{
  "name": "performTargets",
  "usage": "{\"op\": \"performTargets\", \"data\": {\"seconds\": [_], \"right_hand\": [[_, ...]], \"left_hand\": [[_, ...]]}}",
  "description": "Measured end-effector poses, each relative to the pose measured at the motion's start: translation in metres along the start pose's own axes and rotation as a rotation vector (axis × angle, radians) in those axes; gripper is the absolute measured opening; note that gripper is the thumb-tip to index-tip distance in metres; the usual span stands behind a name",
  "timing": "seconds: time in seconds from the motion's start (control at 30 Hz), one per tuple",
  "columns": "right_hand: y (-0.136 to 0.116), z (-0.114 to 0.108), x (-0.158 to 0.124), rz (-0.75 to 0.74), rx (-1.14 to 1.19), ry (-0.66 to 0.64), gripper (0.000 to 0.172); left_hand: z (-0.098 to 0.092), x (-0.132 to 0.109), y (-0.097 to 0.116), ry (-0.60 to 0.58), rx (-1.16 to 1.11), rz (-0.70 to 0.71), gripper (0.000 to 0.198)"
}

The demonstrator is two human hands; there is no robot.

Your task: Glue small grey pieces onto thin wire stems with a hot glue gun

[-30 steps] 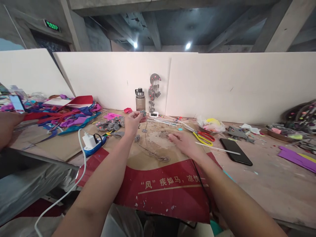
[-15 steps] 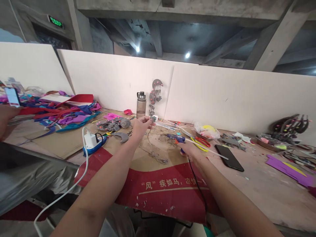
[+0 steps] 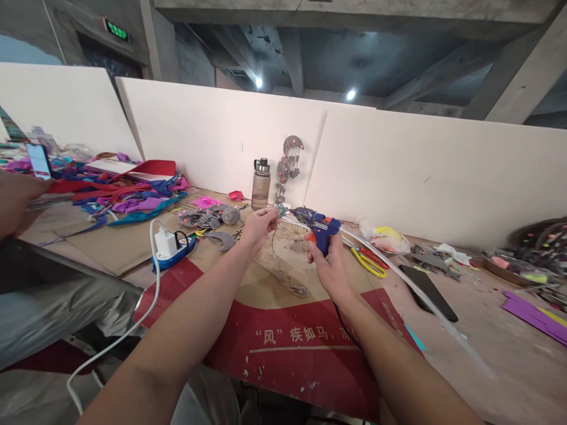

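My right hand (image 3: 326,268) is closed round the grip of a blue hot glue gun (image 3: 317,226) with an orange trigger; a long clear glue stick (image 3: 411,285) trails from its back. The gun's nozzle points left toward a small grey ornament (image 3: 280,210) that my left hand (image 3: 259,226) pinches between fingertips. A thin string (image 3: 283,265) hangs from the ornament down onto the cardboard, ending in a small coil. Both hands are raised a little above the red and tan cardboard sheet (image 3: 292,330).
A bottle (image 3: 261,184) and a grey hanging decoration (image 3: 287,168) stand by the white foam wall. Grey cut-outs (image 3: 208,218), a power strip with charger (image 3: 170,248), yellow and red scissors (image 3: 370,260), a black phone (image 3: 427,283) and colourful scraps (image 3: 128,198) lie around. Another person's hand (image 3: 15,198) is at left.
My right hand reached to the table, took hold of the glue gun and lifted it toward the ornament. My left hand stayed pinching the ornament, shifting slightly right.
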State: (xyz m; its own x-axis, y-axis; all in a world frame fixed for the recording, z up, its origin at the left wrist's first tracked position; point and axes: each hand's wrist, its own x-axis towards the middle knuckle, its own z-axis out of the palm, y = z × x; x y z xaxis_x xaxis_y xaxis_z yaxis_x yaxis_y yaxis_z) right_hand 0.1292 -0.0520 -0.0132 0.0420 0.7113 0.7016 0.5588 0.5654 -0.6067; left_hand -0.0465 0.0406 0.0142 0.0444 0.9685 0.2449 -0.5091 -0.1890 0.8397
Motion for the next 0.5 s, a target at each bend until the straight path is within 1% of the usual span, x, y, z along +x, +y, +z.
{"op": "performTargets", "data": {"seconds": [0.13, 0.3, 0.5], "right_hand": [[-0.001, -0.002, -0.001, -0.007, -0.045, 0.013, 0.045], [-0.011, -0.005, 0.001, 0.013, -0.157, -0.015, 0.038], [-0.013, -0.005, 0.001, 0.02, -0.214, -0.027, 0.034]], "left_hand": [[0.002, -0.002, 0.0, -0.003, -0.018, -0.045, 0.026], [0.003, -0.003, -0.002, -0.032, 0.003, -0.063, 0.02], [0.006, -0.005, -0.001, -0.048, 0.021, -0.099, 0.015]]}}
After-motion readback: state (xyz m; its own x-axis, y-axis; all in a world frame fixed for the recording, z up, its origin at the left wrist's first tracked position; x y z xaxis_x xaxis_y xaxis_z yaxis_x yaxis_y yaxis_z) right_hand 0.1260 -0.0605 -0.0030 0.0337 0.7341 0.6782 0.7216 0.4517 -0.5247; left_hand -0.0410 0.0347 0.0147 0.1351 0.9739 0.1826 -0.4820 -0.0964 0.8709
